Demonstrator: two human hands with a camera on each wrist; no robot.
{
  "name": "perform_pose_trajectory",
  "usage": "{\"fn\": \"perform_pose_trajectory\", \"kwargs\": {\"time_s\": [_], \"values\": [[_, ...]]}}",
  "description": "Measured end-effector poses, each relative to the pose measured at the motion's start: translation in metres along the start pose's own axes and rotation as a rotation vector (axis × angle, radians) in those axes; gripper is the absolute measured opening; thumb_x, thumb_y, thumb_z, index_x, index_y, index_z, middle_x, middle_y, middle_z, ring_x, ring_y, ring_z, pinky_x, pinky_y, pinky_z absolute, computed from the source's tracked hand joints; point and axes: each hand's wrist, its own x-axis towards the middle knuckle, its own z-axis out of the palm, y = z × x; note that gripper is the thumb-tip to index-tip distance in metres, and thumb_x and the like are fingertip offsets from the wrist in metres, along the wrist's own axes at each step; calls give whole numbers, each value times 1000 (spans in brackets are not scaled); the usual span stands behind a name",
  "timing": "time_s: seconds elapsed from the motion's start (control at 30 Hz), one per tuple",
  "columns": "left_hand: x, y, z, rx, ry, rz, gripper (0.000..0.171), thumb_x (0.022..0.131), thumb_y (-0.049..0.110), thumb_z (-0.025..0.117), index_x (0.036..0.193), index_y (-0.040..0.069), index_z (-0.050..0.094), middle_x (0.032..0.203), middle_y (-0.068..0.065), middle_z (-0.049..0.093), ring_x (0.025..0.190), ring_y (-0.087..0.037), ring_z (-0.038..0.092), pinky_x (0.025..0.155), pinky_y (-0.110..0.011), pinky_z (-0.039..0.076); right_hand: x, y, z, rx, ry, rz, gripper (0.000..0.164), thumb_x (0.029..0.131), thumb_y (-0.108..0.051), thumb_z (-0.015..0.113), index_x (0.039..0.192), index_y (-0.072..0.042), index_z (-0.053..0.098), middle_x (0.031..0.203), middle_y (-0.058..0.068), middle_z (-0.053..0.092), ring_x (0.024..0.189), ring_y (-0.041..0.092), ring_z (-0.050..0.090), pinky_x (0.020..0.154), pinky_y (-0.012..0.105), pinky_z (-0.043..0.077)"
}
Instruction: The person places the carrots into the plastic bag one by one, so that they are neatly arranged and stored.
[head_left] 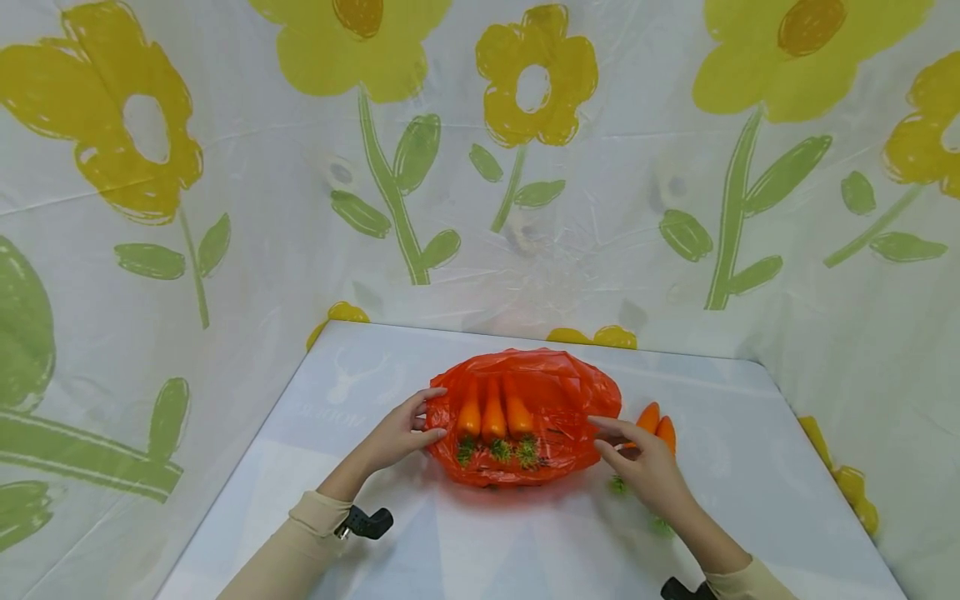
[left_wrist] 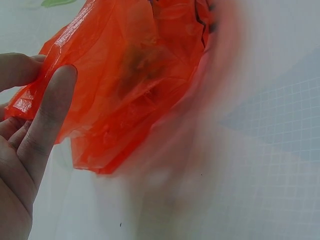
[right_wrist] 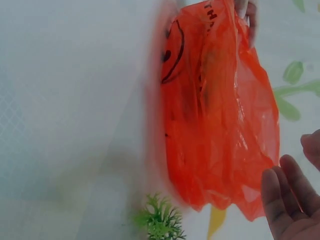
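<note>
A red plastic bag lies spread on the table with its mouth facing up. Three toy-like orange carrots with green tops lie side by side inside it. My left hand pinches the bag's left edge between thumb and fingers, also seen gripping the film in the left wrist view. At the other side, my right hand has its fingers extended and thumb apart, fingertips right at the bag's right edge. Its fingers hold nothing in the right wrist view.
More orange carrots lie on the table right of the bag, partly hidden by my right hand. A green carrot top shows near the bag. The white table meets a flower-print curtain at its back and sides.
</note>
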Motion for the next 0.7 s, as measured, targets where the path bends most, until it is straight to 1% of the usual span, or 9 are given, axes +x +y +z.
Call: {"fn": "perform_pose_trajectory", "kwargs": {"time_s": [0.07, 0.2, 0.37, 0.5, 0.7], "values": [[0, 0, 0, -1, -2, 5, 68, 97, 20, 71, 154, 5, 37, 139, -24, 55, 109, -31, 65, 80, -34, 60, -2, 2, -2, 3, -1, 7, 34, 97, -22, 72, 130, -15, 70, 107, -2, 73, 96, 8, 66, 79, 25, 58], [0, 1, -1, 1, -2, 6, 67, 97, 18, 71, 153, 5, 37, 139, -26, 55, 109, -32, 66, 78, -34, 61, -6, 5, -6, 10, 9, 10, 32, 98, -22, 71, 129, -17, 70, 109, -2, 73, 95, 8, 67, 80, 22, 57], [0, 0, 0, -5, 2, -1, 67, 97, 18, 71, 153, 6, 37, 139, -26, 54, 109, -32, 66, 79, -34, 61, -11, 8, -11, -13, 58, -1, 28, 98, -18, 70, 126, -18, 72, 107, 0, 74, 92, 5, 67, 78, 21, 57], [0, 0, 0, -8, 0, 1, 67, 97, 17, 72, 153, 6, 37, 139, -26, 54, 110, -32, 65, 80, -34, 60, -14, 10, -15, -30, 82, 7, 27, 98, -19, 70, 125, -19, 73, 107, 1, 74, 92, 4, 66, 77, 20, 57], [0, -1, -1, -8, 0, 6, 67, 97, 17, 71, 153, 5, 37, 140, -27, 54, 110, -34, 65, 81, -35, 60, -18, 13, -21, -20, 114, 26, 26, 97, -19, 72, 123, -18, 75, 107, 3, 74, 88, 6, 65, 72, 20, 56]]}}
